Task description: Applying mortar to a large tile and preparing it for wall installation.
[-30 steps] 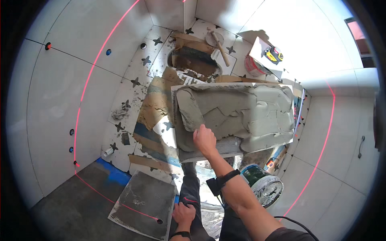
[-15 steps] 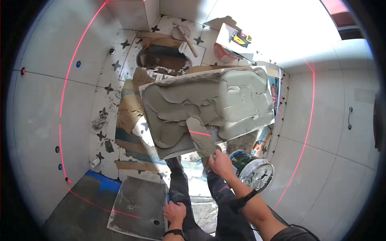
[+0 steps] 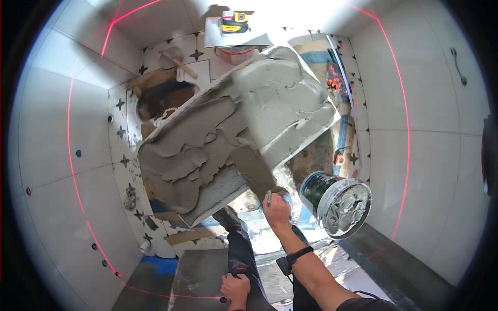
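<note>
The right hand (image 3: pixel 277 208) is closed around the handle of a trowel (image 3: pixel 252 170), whose long blade, coated in grey mortar, slants up and left across the near edge of a white panel (image 3: pixel 226 193). The panel lies at a slant in the middle of the view, its right end farther off; grey mortar (image 3: pixel 275 98) covers most of it in uneven ridges, with a pale strip bare along the near edge. The left hand (image 3: pixel 235 289) rests on the left leg (image 3: pixel 240 254) with fingers bent; whether it has hold of anything cannot be told. Right of the trowel, a dark green bucket (image 3: pixel 313 193) of grey mortar leans with its mouth toward the wearer. Beyond the panel, a yellow and black device (image 3: pixel 235 22) sits on a white board (image 3: pixel 212 33) over a reddish bucket (image 3: pixel 234 55). To its left, a wooden-handled tool (image 3: pixel 185 68) lies near a dark oblong opening (image 3: pixel 166 98) in the floor. Red laser lines (image 3: pixel 407 124) cross the walls.
</note>
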Demonstrator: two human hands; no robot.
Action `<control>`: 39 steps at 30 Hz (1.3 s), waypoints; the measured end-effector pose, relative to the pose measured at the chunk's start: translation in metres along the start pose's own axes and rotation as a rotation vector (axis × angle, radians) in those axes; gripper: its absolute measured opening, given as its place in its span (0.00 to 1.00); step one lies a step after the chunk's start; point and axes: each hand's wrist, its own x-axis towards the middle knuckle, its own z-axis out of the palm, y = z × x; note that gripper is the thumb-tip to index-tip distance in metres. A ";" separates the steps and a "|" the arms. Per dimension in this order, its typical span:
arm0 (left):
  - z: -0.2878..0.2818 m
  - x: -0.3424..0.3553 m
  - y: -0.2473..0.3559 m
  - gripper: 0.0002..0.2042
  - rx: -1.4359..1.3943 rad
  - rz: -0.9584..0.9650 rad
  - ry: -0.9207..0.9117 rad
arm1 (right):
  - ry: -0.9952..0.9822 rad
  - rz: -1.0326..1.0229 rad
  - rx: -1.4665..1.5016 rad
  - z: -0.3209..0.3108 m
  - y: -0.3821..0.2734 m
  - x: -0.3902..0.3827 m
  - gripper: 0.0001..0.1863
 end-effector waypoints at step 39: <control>-0.057 0.027 0.082 0.21 0.352 0.383 0.105 | 0.031 0.620 -0.084 -0.036 0.172 0.153 0.16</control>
